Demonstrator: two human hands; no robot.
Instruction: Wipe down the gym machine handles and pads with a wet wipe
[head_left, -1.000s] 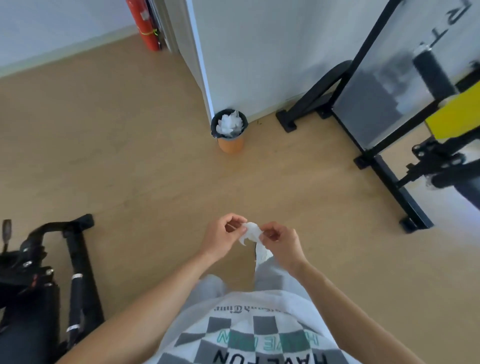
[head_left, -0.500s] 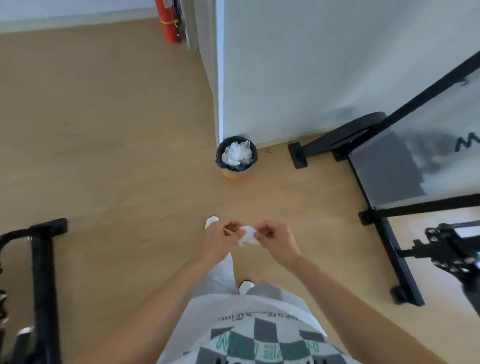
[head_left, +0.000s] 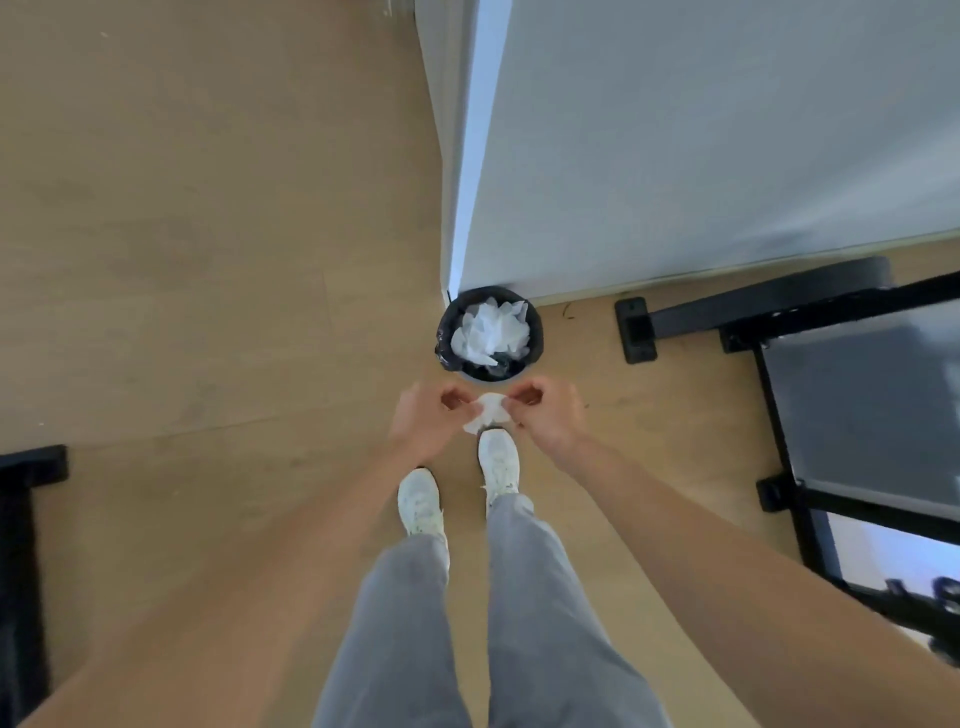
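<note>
Head view, looking straight down. I see both hands raised in front of me with a small crumpled white wipe (head_left: 485, 413) stretched between them. My left hand (head_left: 434, 421) pinches the wipe's left edge between thumb and fingertips; my right hand (head_left: 545, 415) pinches its right edge the same way, so each grip is narrow and closed on the wipe. The wipe sits in the gap between the two pinches, with a loose corner hanging below the fingers. Just beyond the hands stands a round bin (head_left: 448, 332) lined with a black bag and filled with crumpled white wipes (head_left: 491, 332), set against the corner of a pale wall (head_left: 675, 156). Below the hands I see two white shoes (head_left: 498, 462) and grey trousers (head_left: 535, 597) on a wood floor (head_left: 182, 260). A black machine frame (head_left: 789, 312) lies at right, well apart from the wipe.
</note>
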